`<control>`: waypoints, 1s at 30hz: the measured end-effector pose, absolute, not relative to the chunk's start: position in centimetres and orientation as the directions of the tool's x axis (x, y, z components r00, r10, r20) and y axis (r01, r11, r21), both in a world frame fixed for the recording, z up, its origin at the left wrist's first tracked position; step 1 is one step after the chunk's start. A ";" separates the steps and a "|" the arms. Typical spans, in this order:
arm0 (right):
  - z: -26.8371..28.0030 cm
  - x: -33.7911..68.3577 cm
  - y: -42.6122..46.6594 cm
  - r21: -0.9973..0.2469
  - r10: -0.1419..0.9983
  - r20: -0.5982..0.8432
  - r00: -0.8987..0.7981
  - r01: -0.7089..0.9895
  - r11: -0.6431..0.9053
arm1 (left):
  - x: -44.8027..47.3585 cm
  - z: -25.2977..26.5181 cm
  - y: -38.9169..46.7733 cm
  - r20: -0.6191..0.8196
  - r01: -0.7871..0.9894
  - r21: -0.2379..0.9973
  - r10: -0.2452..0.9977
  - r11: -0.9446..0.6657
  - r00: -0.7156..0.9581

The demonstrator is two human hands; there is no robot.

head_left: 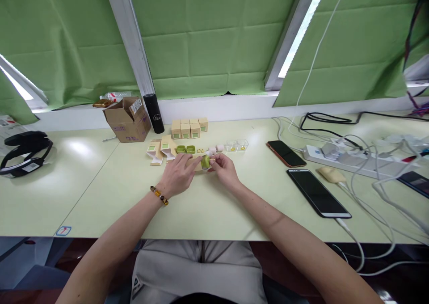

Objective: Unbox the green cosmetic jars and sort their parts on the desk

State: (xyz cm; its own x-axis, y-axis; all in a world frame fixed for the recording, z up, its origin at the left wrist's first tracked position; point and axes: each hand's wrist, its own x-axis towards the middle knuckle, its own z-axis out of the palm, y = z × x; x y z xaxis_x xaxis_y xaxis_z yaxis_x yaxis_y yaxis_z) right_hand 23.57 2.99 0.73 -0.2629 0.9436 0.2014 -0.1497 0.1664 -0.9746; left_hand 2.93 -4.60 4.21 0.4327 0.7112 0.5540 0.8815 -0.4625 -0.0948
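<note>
Near the middle of the table, my left hand (177, 175) wraps round a small tan cardboard box (197, 164), its fingers partly covering it. A small green container (205, 162) is at the box's right end. My right hand (225, 171) pinches the container's right side between thumb and fingers. How far the container sits inside the box cannot be made out. Just behind my hands are two green containers (185, 149), tiny yellowish pieces (200, 150), pale pink pieces (216, 149) and clear plastic cups (236, 145). Two opened tan boxes (161, 149) lie beyond my left hand.
Several closed tan boxes (189, 128) stand at the back, by a black bottle (153, 113) and a brown carton (128, 120). A headset (26, 154) lies far left. To the right are two phones (319, 193), a power strip (348, 160) and tangled cables.
</note>
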 end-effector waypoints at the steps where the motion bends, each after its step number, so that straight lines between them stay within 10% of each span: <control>1: 0.8 23.7 3.1 -0.972 0.950 0.168 -0.264 -0.202 0.115 | 2.8 4.2 -4.5 0.561 0.887 -0.069 0.717 -0.457 0.413; 6: 1.0 24.0 3.7 -0.952 0.963 0.077 -0.259 -0.306 -0.006 | 2.1 4.2 -4.3 0.603 0.894 0.048 0.727 -0.445 0.329; 13: 1.2 24.6 4.1 -0.963 0.933 0.271 -0.238 -0.061 0.264 | 0.6 3.6 -3.0 0.718 0.853 0.386 0.695 -0.350 -0.040; 19: 1.6 25.2 3.0 -0.709 0.814 0.402 -0.420 0.421 0.567 | 0.5 3.1 -1.7 0.416 0.176 0.908 0.871 -0.381 -0.260; 30: 1.8 24.8 2.0 -0.500 0.742 0.427 -0.517 0.549 0.670 | 1.2 3.7 -2.0 0.187 -0.347 0.914 0.977 -0.213 -0.106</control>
